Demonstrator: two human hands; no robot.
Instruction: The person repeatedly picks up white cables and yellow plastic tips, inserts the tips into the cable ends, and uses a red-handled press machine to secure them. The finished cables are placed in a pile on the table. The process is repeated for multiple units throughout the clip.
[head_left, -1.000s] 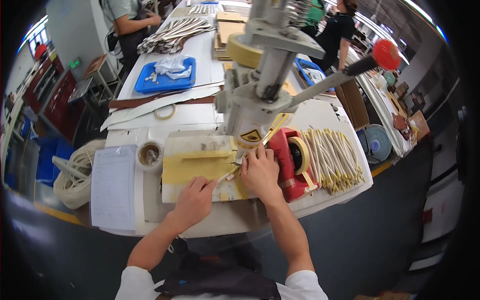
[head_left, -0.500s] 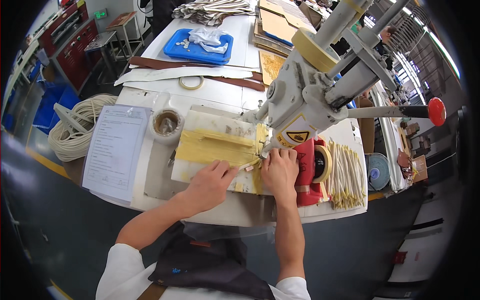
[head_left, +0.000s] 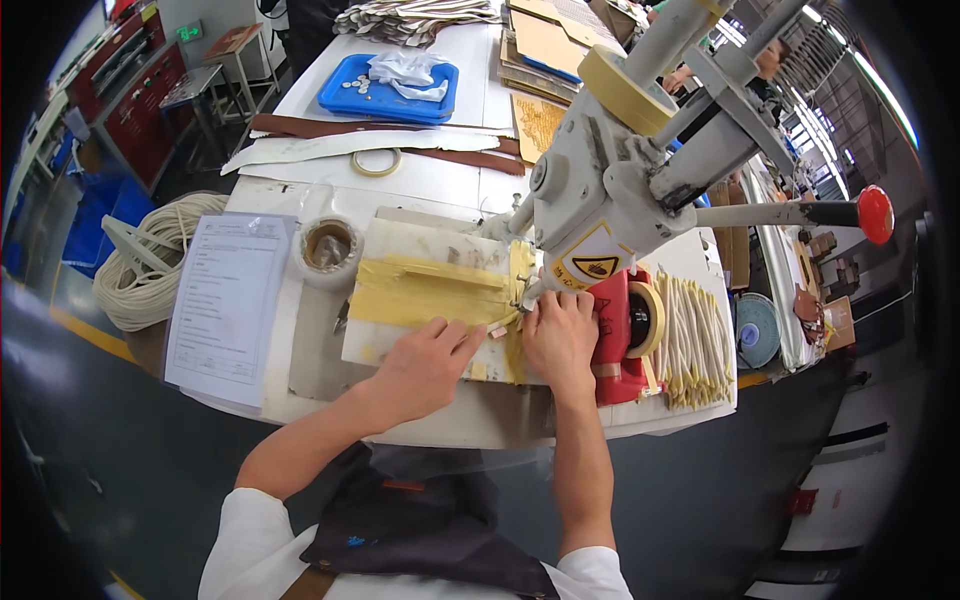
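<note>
- Both hands feed a thin pale strip (head_left: 505,325) under the white press machine (head_left: 610,205).
- Left hand (head_left: 425,355), fingers together, presses the taped board (head_left: 430,290).
- Right hand (head_left: 560,335) pinches the strip near the machine's tip.
- Next, seemingly: hold steady, fingers clear.

Yellow triangular warning label (head_left: 597,262) on machine head, white printed sheet (head_left: 224,306) at table's left

Machine head (head_left: 610,190) overhangs both hands; red tape dispenser (head_left: 625,335) blocks right

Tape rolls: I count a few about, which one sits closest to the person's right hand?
The roll in the red dispenser, just right of the right hand. The others sit farther off: one atop the machine, one by the paper sheet.
</note>
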